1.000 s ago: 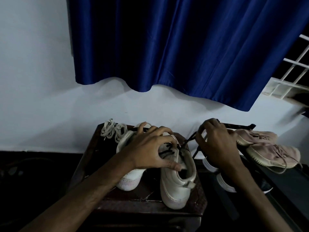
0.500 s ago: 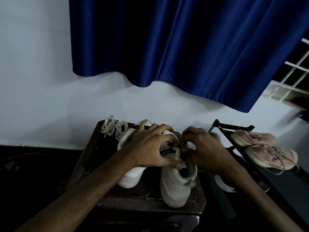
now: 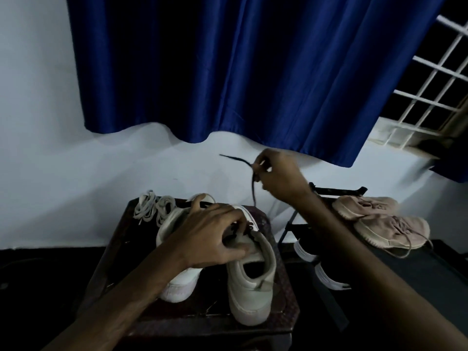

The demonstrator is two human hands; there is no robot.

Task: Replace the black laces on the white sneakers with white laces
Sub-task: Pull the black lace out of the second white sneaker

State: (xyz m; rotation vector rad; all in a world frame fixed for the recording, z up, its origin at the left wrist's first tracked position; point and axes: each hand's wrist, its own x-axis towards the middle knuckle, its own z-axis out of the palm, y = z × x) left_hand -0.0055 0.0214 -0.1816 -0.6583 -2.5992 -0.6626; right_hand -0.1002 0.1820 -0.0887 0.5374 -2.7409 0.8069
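Two white sneakers stand heel-toward-me on a dark wooden stool. My left hand grips the tongue and lacing area of the right sneaker, fingers curled over its top. The left sneaker stands beside it, partly under my left wrist. My right hand is raised above and behind the shoes and pinches a black lace, which hangs down toward the right sneaker with its free end sticking out to the left. Bundled white laces lie at the stool's back left corner.
A black rack at right carries a pair of pink-beige sneakers; white-soled dark shoes sit lower on it. Behind stand a white wall, a blue curtain and a window grille at far right. The floor is dark.
My right hand has risen from the right sneaker's lacing up and away, drawing the black lace out with it. My left hand has stayed on the same sneaker.
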